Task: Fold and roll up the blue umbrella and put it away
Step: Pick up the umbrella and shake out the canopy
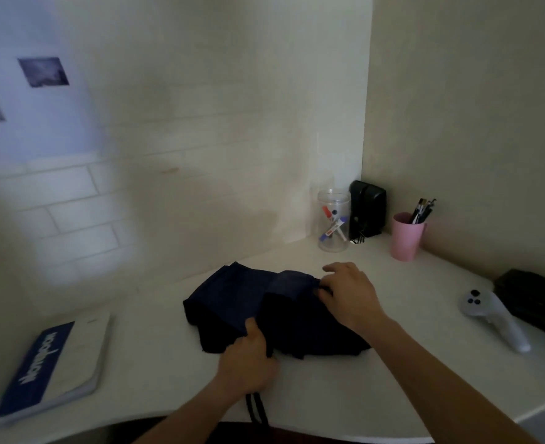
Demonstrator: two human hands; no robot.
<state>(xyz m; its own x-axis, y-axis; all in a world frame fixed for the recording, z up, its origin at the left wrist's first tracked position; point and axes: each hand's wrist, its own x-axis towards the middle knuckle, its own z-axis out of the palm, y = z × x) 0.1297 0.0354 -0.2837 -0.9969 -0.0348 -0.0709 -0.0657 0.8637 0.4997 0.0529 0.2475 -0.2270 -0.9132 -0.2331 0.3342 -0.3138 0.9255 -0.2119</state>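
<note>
Centrally on the desk (345, 395), the umbrella (242, 302) is laid flat, long axis left to right; its near edge is gripped by the left hand (248, 363) — the right hand (348, 293) pinches fabric at its far-right end; rolling likely follows.

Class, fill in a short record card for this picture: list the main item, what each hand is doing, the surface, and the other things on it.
Main item: blue umbrella, collapsed, fabric bunched, lying on the table
Left hand: closed on the umbrella's near end
Right hand: pressing and gathering fabric at the far end
Surface: white table
Left side: notebook
Back corner: clear jar of markers, pink cup of pens
Right side: white controller
</note>
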